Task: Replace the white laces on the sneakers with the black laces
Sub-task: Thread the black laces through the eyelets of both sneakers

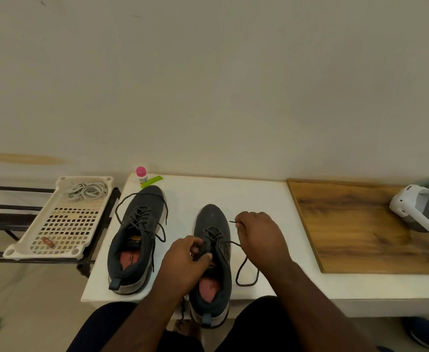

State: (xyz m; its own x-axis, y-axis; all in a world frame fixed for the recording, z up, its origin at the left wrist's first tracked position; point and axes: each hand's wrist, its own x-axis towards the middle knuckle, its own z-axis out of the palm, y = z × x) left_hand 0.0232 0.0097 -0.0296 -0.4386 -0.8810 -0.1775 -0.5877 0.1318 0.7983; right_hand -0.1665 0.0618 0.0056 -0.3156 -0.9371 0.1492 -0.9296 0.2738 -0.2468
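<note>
- On the white desk (233, 196) stand two dark grey sneakers, side by side with toes toward the wall: the left sneaker (136, 237) and the right sneaker (212, 262), whose heel juts past the desk's near edge.
- Two black laces: one black lace (142, 214) is threaded through the left sneaker, its ends lying loose on both sides; the second black lace (241, 270) runs through the right sneaker's lower eyelets and loops on the desk to its right.
- One bundle of white laces (87, 190) lies in a cream perforated tray (63, 224) on a dark rack left of the desk.
- Left hand (185, 262): fingers curled, pinching the right sneaker's upper beside the eyelets.
- Right hand (259, 237): fingers closed narrowly, pinching the second black lace near its tip, just right of the toe.
- One pink-capped bottle (141, 174) and one green strip (152, 181) sit behind the left sneaker; one wooden board (355, 224) lies to the right.
</note>
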